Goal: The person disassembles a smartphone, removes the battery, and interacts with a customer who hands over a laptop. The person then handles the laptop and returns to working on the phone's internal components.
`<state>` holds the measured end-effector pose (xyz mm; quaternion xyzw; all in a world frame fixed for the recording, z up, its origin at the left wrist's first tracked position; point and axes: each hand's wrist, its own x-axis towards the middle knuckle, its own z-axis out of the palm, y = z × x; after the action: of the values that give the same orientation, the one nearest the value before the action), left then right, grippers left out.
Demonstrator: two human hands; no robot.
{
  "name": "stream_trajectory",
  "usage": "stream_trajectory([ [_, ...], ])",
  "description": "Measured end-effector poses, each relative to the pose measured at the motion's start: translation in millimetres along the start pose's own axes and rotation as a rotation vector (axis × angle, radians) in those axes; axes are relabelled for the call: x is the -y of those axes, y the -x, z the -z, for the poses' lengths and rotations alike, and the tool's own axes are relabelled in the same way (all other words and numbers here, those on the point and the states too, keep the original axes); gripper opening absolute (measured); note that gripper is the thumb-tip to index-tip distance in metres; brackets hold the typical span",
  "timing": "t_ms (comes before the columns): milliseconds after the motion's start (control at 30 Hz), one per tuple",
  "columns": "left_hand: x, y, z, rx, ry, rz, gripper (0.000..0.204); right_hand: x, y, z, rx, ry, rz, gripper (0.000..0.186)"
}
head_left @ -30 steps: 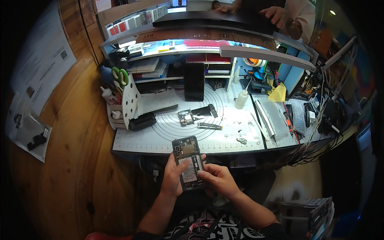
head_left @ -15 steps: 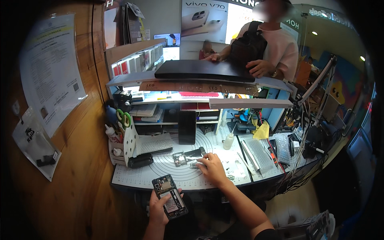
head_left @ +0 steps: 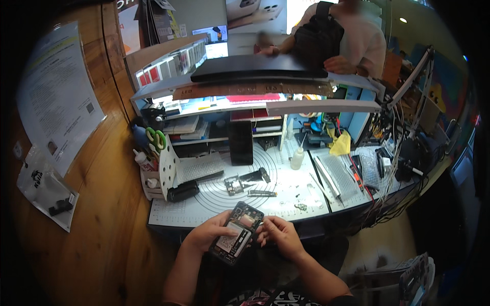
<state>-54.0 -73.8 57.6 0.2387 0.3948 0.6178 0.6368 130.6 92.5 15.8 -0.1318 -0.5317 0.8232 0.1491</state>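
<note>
Head: two grips (head_left: 210, 230) (head_left: 280, 236), one opened phone (head_left: 241, 238)

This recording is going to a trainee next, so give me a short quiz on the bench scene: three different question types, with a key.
1. Multiple choice: what does the person's left hand grip?
A) a yellow cloth
B) an opened phone
C) a soldering stand

2. True or false: the nozzle bottle stands to the right of the upright dark panel.

3. Short answer: which edge of the opened phone is the right hand nearest?

Key
1. B.
2. True.
3. Its right edge; whether the hand touches it is hard to tell.
</note>
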Motion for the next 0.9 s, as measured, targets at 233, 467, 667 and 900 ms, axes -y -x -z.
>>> stream_trajectory([
  [233, -1, -25, -11, 0.089, -0.292, 0.238, 0.070, 11, 30, 15, 0.055, -0.212, -0.085, 0.034],
  [467, -19, -29, -41, -0.127, -1.520, -0.342, 0.087, 18, 20, 26, -0.114, -0.268, 0.064, 0.029],
  [667, -8, -43, -27, -0.216, -1.608, -0.516, 0.083, 19, 6, 26, -0.125, -0.236, 0.073, 0.030],
  [900, -14, -47, 2, -0.143, -1.686, -0.539, 0.080, 29, 17, 45, -0.306, -0.006, 0.128, 0.030],
])
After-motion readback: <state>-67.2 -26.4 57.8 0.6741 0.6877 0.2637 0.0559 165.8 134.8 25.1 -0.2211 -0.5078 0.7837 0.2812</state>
